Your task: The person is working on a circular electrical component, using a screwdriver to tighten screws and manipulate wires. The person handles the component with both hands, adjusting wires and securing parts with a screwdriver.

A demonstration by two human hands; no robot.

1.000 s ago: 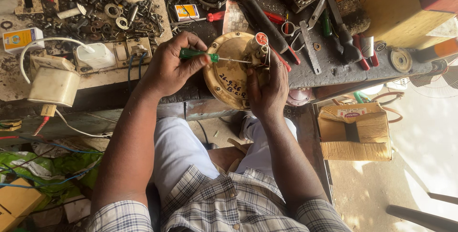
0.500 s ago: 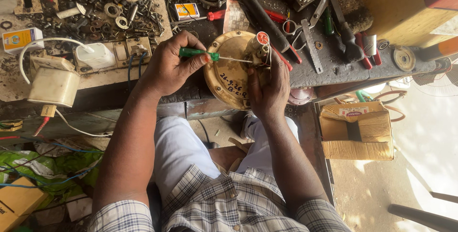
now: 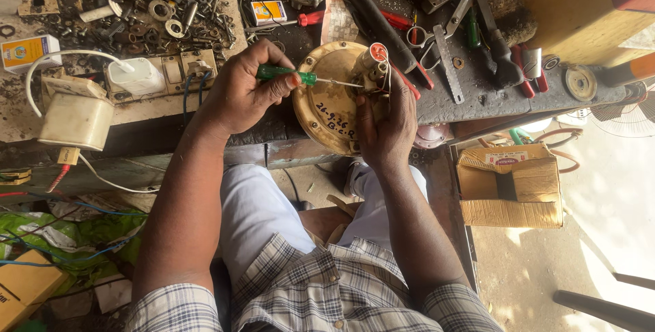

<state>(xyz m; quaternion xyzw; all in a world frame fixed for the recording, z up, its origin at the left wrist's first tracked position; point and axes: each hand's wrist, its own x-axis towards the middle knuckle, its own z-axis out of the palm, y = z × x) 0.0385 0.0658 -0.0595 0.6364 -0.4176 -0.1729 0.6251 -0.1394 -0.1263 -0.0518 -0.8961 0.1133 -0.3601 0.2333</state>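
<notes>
My left hand (image 3: 242, 93) is wrapped around the green-handled screwdriver (image 3: 286, 74), fingers pressed together on the handle, its thin shaft running right to the small cylindrical part (image 3: 372, 62) on the round brass-coloured housing (image 3: 324, 110). The housing sits tilted at the near edge of the workbench (image 3: 477, 93), propped against it over my lap. My right hand (image 3: 385, 124) clasps its right rim, fingers curled up by the wires (image 3: 390, 76); I can't tell how firm that hold is. Risks as I judge them: the tip could slip off the fastener and jab my right fingers or nick the wires, since they sit just beside it. The housing is only half supported, so a hard push could tip it off the edge. Loose scissors (image 3: 443, 28) and red-handled tools (image 3: 529, 76) lie near and could get knocked.
</notes>
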